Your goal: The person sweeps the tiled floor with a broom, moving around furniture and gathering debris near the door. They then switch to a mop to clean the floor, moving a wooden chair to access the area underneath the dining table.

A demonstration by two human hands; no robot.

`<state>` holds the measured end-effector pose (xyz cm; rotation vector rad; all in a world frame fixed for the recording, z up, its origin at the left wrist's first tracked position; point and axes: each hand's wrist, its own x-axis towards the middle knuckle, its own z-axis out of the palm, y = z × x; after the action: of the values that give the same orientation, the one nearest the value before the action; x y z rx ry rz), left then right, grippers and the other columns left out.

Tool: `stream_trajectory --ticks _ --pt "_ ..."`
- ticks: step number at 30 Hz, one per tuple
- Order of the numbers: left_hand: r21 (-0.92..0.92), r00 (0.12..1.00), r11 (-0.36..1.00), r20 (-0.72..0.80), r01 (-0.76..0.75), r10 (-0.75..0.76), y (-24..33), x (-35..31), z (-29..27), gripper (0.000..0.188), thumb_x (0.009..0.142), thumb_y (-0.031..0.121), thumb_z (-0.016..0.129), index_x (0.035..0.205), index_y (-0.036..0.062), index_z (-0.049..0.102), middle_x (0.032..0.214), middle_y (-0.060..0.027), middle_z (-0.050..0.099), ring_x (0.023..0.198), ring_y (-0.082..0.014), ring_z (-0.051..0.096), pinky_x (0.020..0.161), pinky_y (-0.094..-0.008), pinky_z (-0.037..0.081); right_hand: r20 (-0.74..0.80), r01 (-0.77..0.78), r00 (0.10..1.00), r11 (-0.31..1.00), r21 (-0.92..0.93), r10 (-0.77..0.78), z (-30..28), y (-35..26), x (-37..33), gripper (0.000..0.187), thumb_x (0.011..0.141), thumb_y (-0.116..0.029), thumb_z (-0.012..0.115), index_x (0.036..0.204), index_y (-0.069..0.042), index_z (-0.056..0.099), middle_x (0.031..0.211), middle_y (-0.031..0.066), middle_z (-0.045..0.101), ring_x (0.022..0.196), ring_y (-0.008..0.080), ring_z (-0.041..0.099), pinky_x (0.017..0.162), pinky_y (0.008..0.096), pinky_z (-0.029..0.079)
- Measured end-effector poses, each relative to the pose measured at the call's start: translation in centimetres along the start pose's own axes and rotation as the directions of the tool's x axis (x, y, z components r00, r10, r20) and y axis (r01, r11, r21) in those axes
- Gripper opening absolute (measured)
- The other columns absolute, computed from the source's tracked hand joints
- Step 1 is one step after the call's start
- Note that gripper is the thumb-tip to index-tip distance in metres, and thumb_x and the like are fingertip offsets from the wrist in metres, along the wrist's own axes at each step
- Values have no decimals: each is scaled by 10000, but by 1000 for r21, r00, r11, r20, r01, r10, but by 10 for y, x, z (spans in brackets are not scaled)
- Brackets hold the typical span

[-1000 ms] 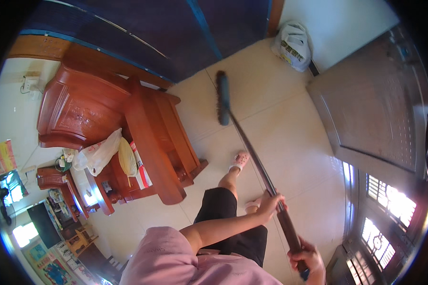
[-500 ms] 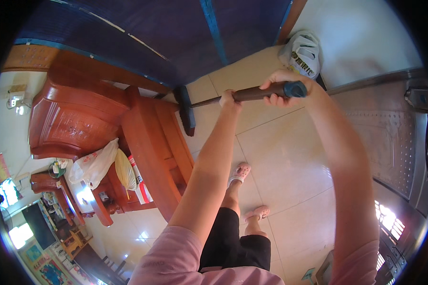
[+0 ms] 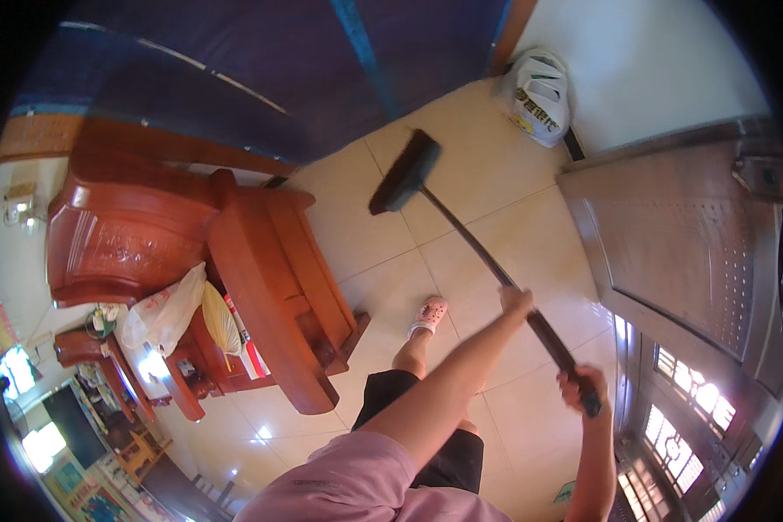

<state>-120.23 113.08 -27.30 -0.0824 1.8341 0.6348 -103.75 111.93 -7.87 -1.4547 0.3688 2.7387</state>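
A broom (image 3: 467, 233) with a long dark handle slants across the tiled floor. Its dark, bristled head (image 3: 406, 171) is on the floor side, between the wooden bench and the white bag. My left hand (image 3: 517, 301) is closed around the middle of the handle. Lower down and to the right, my right hand (image 3: 585, 389) grips the handle near its end. Whether the bristles touch the floor I cannot tell for sure.
A carved reddish wooden bench (image 3: 274, 287) stands at the left, with plastic bags (image 3: 167, 313) and a straw fan (image 3: 221, 319) on it. A white plastic bag (image 3: 538, 97) sits by the far wall. At the right is a brown metal door (image 3: 670, 252). Dark blue sheeting (image 3: 235, 61) spans the back.
The broom has swung from nearly level to a slant, its head moving right, away from the bench. Both hands have come lower and nearer, still holding the handle.
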Motion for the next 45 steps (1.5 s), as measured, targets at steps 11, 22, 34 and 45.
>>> stream_trajectory --ticks 11,22,34,45 --pt "298 742 939 587 174 -323 -105 -229 38 209 673 80 508 772 -70 401 623 -163 550 455 -232 566 392 -317 468 -510 246 860 885 395 -12 22 189 -172 278 669 -115 555 902 -28 430 613 86 472 416 142 437 305 240 354" --pt "-239 585 793 792 560 -175 -69 -210 -76 205 751 213 601 773 54 473 721 -72 526 631 -187 578 552 -353 524 -413 33 788 700 -713 -457 97 198 -199 503 681 16 525 1171 -30 415 584 16 478 405 75 432 326 209 330" --pt "-608 834 697 551 381 24 44 -100 -161 192 798 168 542 841 69 383 720 -71 517 661 -250 598 574 -363 513 -140 -215 882 -119 -969 -451 176 54 -146 551 725 -11 505 1250 -89 356 639 2 398 523 94 347 465 236 339" --pt "-852 902 440 392 282 180 201 28 -174 149 787 159 566 712 51 497 631 -46 528 690 -196 589 611 -325 499 -76 -167 937 -245 -955 -342 314 -204 -54 623 554 -61 629 1156 -80 470 877 72 612 743 58 490 655 206 415"
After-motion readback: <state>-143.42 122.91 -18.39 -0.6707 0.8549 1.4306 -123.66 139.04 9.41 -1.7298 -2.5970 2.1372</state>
